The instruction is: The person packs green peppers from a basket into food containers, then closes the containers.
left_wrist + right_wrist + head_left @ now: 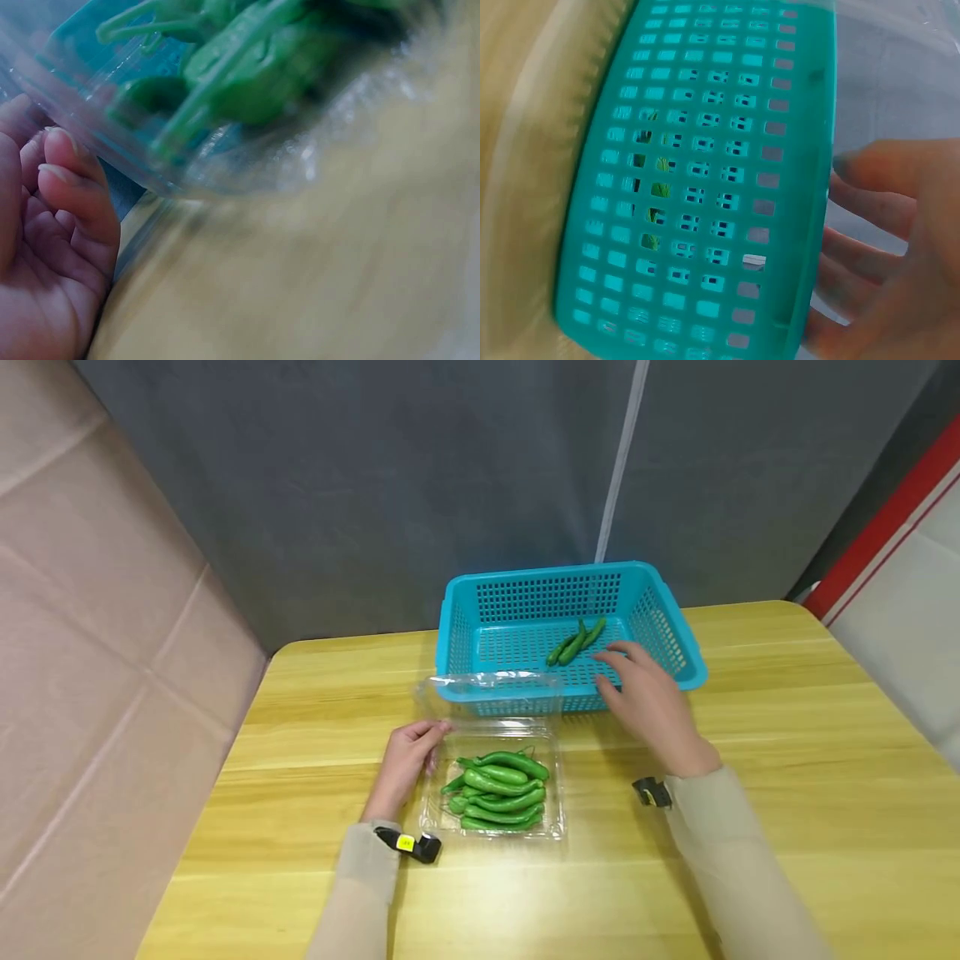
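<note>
Long green peppers (504, 793) lie in a pile in the base of a clear plastic clamshell container (557, 822), whose lid (491, 685) is raised and leans over the blue basket's near rim. At the hinge end, my left hand (401, 768) pinches the container's left edge; its curled fingertips are at the plastic in the left wrist view. My right hand (648, 702) hovers over the near right side of the basket (693, 668), fingers parted and holding nothing. A few darker green peppers (573, 647) rest on the basket floor, just left of the right fingertips.
The basket stands at the back of the wooden table (315, 727), close to a dark grey partition (375, 502). A pale padded wall (105, 652) rises at the left. On the right is a white panel with a red stripe (885, 518).
</note>
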Demonstrator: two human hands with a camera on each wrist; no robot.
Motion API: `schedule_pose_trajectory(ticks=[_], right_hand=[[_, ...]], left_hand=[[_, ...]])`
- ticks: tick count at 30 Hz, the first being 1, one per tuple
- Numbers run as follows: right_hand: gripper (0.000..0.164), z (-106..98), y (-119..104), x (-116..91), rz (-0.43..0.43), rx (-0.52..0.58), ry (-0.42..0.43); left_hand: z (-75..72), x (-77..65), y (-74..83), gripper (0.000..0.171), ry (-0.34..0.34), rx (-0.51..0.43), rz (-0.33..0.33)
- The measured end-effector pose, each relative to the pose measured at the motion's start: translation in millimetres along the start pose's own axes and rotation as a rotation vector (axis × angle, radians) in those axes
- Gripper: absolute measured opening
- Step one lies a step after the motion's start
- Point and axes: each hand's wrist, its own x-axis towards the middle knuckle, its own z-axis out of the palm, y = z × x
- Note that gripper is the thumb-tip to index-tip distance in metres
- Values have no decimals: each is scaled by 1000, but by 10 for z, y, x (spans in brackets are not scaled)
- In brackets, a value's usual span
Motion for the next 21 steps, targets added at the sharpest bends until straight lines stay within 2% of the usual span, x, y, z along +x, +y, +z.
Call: schedule_pose_trajectory(ticks=[5, 9, 14, 17, 21], right_hand=[[32, 2, 14, 118, -1, -33, -84], [34, 20, 30, 219, 14, -58, -160], [39, 45, 41, 387, 42, -100, -312], [43, 66, 50, 491, 77, -112, -421], [48, 110, 71, 617, 108, -109, -538]], left_hand=[[8, -13, 26, 43, -3, -11, -20], [21, -47, 125, 40, -18, -36, -46], [48, -100, 252, 34, -10, -45, -55], [47, -95, 245, 34, -5, -41, -60], [39, -49, 144, 36, 0, -47, -62]])
